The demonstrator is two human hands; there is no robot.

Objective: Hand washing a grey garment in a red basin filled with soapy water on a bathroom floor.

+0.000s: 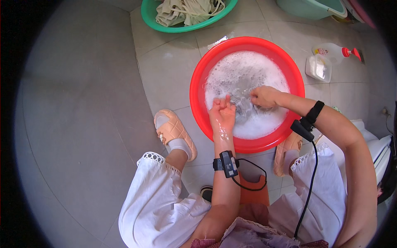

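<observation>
A red plastic basin point(198, 124) on the tiled floor holds cloudy water topped with white suds point(251, 65). My left hand point(224, 112) is wet and palm up over the near left part of the basin. Its fingers are loosely bent and apart, with nothing visible in them. To its right, my right hand point(266, 96) points down at the middle of the basin, its fingertips at the rippled water. Whatever lies under the foam and ripples is hidden. Each forearm wears a strapped black device with a cable.
A green basin point(183, 30) with beige cloth stands beyond. At right are a clear plastic tub point(318, 68) with white contents and a pump bottle point(333, 52) lying on its side. A pale bucket point(310, 9) is at the far right. My slippered feet flank the red basin.
</observation>
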